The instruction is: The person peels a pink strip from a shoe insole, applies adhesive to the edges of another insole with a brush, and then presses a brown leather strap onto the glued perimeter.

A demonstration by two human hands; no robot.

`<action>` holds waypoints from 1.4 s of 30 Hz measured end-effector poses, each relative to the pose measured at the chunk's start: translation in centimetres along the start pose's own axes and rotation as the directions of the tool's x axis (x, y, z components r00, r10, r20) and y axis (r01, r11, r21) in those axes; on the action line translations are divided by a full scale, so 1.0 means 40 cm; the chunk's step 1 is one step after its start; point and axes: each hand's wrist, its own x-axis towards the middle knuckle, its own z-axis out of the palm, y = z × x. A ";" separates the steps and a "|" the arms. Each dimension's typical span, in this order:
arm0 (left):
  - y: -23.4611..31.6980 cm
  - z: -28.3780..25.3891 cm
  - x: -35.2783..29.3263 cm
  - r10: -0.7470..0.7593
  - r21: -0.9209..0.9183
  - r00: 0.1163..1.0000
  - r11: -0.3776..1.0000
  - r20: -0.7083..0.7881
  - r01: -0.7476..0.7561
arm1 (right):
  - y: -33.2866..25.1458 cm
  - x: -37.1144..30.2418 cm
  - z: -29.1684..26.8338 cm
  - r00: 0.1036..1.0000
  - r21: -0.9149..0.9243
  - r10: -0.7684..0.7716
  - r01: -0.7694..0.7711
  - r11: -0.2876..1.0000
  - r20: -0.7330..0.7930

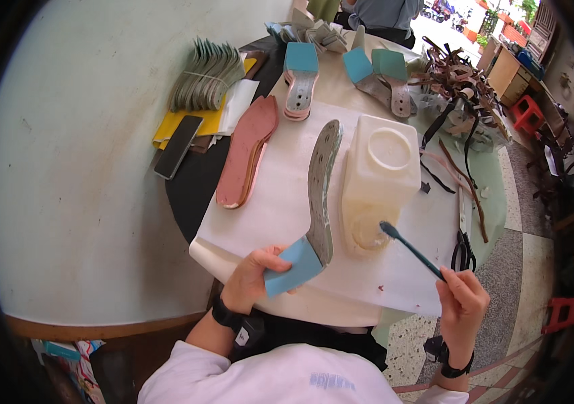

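Note:
My left hand grips the blue end of a grey curved shoe insole board, which is tilted up off the white sheet on the table. Its thumb presses on the blue patch. Pinched in my right hand is a dark green brush shaped like a toothbrush. The brush head is over the lower edge of a whitish plastic container, whose cut opening shows yellowish glue-like stuff. A stack of pink sole pieces lies beyond my left hand.
Blue- and green-ended insole boards lie at the back. A banded grey bundle and a phone lie left. Leather scraps heap at the right, near black-handled scissors. A person sits beyond. Red stools stand on the floor.

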 end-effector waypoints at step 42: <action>-0.067 0.022 0.012 -0.199 -0.223 0.968 0.947 0.155 0.231 | 0.142 0.110 0.054 0.890 0.794 -0.249 -0.178 0.582 0.382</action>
